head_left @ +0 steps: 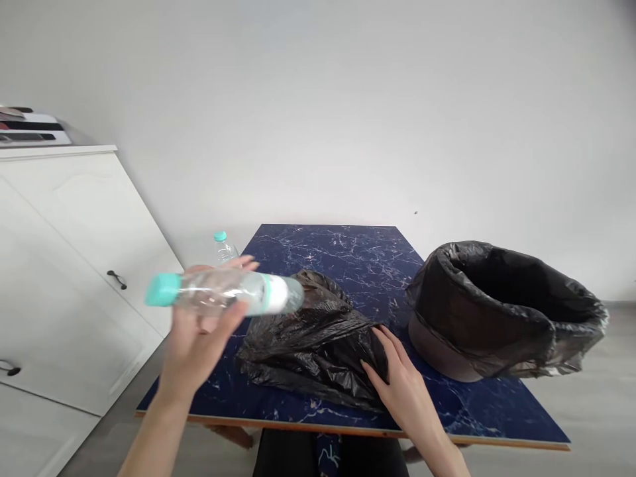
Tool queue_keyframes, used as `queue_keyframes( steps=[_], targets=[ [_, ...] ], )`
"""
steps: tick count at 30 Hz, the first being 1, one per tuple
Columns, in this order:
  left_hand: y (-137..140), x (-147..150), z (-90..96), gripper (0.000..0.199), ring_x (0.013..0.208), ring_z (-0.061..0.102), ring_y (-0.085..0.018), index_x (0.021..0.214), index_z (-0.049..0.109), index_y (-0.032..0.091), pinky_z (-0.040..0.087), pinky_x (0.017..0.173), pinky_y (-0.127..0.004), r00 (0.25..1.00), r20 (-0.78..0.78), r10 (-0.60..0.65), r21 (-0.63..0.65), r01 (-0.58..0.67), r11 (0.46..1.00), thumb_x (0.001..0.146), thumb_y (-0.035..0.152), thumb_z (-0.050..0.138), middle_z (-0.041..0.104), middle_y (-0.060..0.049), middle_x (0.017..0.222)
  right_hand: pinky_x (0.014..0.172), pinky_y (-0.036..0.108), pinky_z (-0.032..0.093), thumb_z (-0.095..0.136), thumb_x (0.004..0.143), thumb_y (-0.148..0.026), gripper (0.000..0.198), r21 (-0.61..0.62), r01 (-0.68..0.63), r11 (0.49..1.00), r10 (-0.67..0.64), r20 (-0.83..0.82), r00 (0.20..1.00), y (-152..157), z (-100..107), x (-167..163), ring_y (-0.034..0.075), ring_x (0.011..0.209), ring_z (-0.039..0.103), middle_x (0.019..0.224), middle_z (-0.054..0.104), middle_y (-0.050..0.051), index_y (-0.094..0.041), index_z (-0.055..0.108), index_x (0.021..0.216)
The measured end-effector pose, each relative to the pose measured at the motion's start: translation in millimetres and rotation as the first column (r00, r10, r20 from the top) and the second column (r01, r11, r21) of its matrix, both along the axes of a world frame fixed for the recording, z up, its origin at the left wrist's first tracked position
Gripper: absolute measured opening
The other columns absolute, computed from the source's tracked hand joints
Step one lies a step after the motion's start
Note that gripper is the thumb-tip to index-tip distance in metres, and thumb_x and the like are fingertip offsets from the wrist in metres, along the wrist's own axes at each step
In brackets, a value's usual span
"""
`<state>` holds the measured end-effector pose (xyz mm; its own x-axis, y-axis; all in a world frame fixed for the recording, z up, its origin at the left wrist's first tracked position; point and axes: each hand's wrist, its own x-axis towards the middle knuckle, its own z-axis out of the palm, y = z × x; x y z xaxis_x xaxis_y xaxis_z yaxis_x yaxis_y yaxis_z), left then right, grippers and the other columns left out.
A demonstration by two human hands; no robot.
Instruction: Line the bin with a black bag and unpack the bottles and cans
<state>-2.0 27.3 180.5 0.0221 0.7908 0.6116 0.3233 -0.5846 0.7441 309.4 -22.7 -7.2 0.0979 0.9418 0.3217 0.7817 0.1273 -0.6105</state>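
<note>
My left hand (191, 344) grips a clear plastic bottle (261, 293) with a teal cap and a white-and-teal label. The bottle lies nearly level in the air, its cap to the left, a little blurred. Its base is above the left part of a crumpled black plastic bag (318, 351) on the table. My right hand (400, 381) holds the right end of that bag, thumb and fingers closed on the film. Behind my left hand stands a second clear bottle (226, 250) with a teal cap, its lower part hidden.
A bin (442, 348) lined with a black bag (497, 331) folded over its rim stands at the table's right. The table (342, 245) has a dark blue marbled top. A white cabinet (74, 265) is at the left, and a white wall (338, 132) rises behind.
</note>
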Motion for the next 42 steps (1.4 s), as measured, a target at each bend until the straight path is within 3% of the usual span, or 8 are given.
queue_keyframes(
  steps=[8,15,24,30,34,36,39,42],
  targets=[
    [52.0,-74.8,-26.0,0.061,0.129,0.070,-0.034,0.128,0.058,0.027,0.058,0.112,-0.052,0.798,-0.069,0.599,-0.109,-0.603,0.790,0.080,0.051,0.086,0.074,-0.008,0.132,0.063,0.038,0.064,0.043,0.109,-0.049,0.055,0.030,0.039,0.999,-0.035,-0.118,0.992,-1.8,-30.0,-2.2,0.023,0.078,0.075,0.167,0.043,0.018,-0.033,0.036,0.161],
    [110.4,-107.6,-67.8,0.066,0.128,0.070,-0.035,0.131,0.056,0.022,0.052,0.115,-0.052,0.742,-0.207,0.638,-0.171,-0.669,0.723,0.079,0.050,0.085,0.072,-0.013,0.135,0.061,0.038,0.060,0.046,0.109,-0.047,0.052,0.079,0.082,0.994,-0.072,-0.118,0.990,-6.9,-38.7,-2.6,0.017,0.062,0.061,0.153,0.053,0.022,-0.028,0.041,0.157],
    [144.0,-108.7,-84.1,0.065,0.127,0.069,-0.032,0.133,0.052,0.021,0.052,0.114,-0.049,0.765,-0.193,0.614,-0.130,-0.640,0.757,0.083,0.048,0.084,0.069,-0.013,0.136,0.061,0.037,0.059,0.045,0.110,-0.052,0.051,0.077,0.065,0.995,-0.054,-0.136,0.989,-6.7,-36.9,-2.7,0.015,0.061,0.058,0.150,0.053,0.022,-0.028,0.042,0.155],
    [100.5,-75.5,-95.7,0.083,0.154,0.036,-0.040,0.145,0.034,0.012,0.032,0.128,-0.055,0.676,-0.093,0.731,0.086,-0.726,0.683,0.084,0.045,0.080,0.034,-0.025,0.157,0.090,0.049,0.064,0.057,0.108,-0.045,0.036,0.267,0.146,0.953,-0.106,-0.159,0.982,-23.5,-22.6,-10.9,0.032,0.116,0.068,0.153,0.049,0.018,-0.030,0.057,0.140],
    [45.6,-36.1,-108.7,0.058,0.141,0.053,-0.037,0.139,0.047,0.023,0.045,0.119,-0.055,0.793,-0.393,0.466,0.185,-0.428,0.885,0.095,0.050,0.071,0.052,-0.017,0.145,0.097,0.051,0.063,0.057,0.108,-0.031,0.025,0.343,-0.032,0.939,0.064,-0.083,0.994,-32.2,-3.2,-21.3,0.032,0.123,0.067,0.134,0.064,0.013,-0.032,0.062,0.132],
    [31.0,-22.3,-114.5,0.076,0.144,0.051,-0.042,0.148,0.043,0.025,0.046,0.116,-0.059,0.744,-0.596,0.303,0.100,-0.305,0.947,0.089,0.061,0.077,0.052,-0.019,0.151,0.101,0.047,0.063,0.052,0.110,-0.029,0.030,0.247,-0.218,0.944,0.234,-0.040,0.971,-26.5,10.6,-28.8,0.029,0.127,0.068,0.138,0.066,0.010,-0.035,0.060,0.138],
    [30.2,-14.5,-118.1,0.105,0.131,0.063,-0.045,0.159,0.031,0.023,0.052,0.107,-0.060,0.655,-0.733,0.181,-0.011,-0.278,0.961,0.079,0.064,0.084,0.064,-0.020,0.142,0.111,0.045,0.060,0.043,0.113,-0.030,0.038,0.096,-0.387,0.917,0.386,0.031,0.922,-5.2,25.4,-43.4,0.027,0.139,0.062,0.151,0.062,0.007,-0.034,0.057,0.148],
    [38.2,-15.7,-111.6,0.068,0.095,0.077,-0.034,0.149,0.044,0.025,0.058,0.087,-0.046,0.643,-0.759,0.103,-0.110,-0.281,0.953,0.091,0.047,0.072,0.077,-0.007,0.103,0.114,0.047,0.057,0.040,0.112,-0.024,0.042,0.035,-0.458,0.888,0.453,0.106,0.885,23.2,24.7,-59.2,0.029,0.143,0.059,0.156,0.060,0.009,-0.027,0.058,0.150]
  ],
)
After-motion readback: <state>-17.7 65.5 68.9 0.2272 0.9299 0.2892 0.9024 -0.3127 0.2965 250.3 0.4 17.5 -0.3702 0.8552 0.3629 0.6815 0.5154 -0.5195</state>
